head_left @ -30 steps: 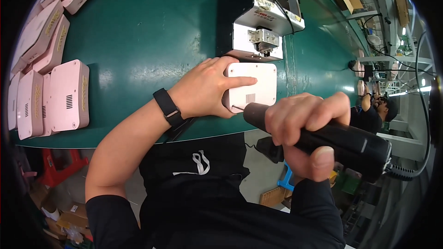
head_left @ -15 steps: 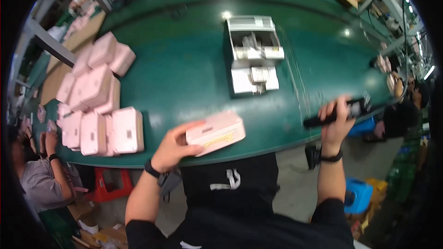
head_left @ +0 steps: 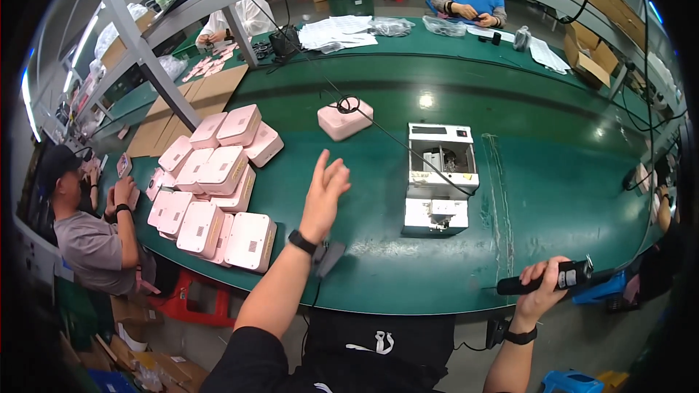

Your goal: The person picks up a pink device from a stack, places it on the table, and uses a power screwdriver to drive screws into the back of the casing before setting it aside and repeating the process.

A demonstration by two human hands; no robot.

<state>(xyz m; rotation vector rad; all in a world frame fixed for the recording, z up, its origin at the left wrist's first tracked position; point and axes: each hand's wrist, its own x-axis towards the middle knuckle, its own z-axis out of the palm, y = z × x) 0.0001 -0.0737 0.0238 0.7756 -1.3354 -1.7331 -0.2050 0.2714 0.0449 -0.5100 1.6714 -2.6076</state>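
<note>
My left hand [head_left: 328, 191] reaches out over the green bench with its fingers stretched and nothing in it. Just beyond its fingertips a pink plastic case [head_left: 345, 119] lies on the bench. In my right hand [head_left: 542, 289] is a black electric screwdriver [head_left: 550, 279], held level near the front edge, its thin bit pointing left. A heap of similar pink cases [head_left: 218, 167] lies to the left of my left arm. Between my hands, farther in, stands a white-and-grey box-shaped machine [head_left: 442, 175] with an open top; small metal parts inside it are hard to make out.
A black cable with a coil [head_left: 348, 105] hangs across the bench to the machine. A grey metal frame post [head_left: 156, 73] rises behind the heap, beside flat cardboard [head_left: 167, 113]. One co-worker [head_left: 98, 225] sits at the left, another [head_left: 470, 0] across the bench. Red stool [head_left: 193, 302] below.
My left hand has let go of the pink case and moved forward; the case now lies farther back on the bench. My right hand still holds the screwdriver. The view has tilted up.
</note>
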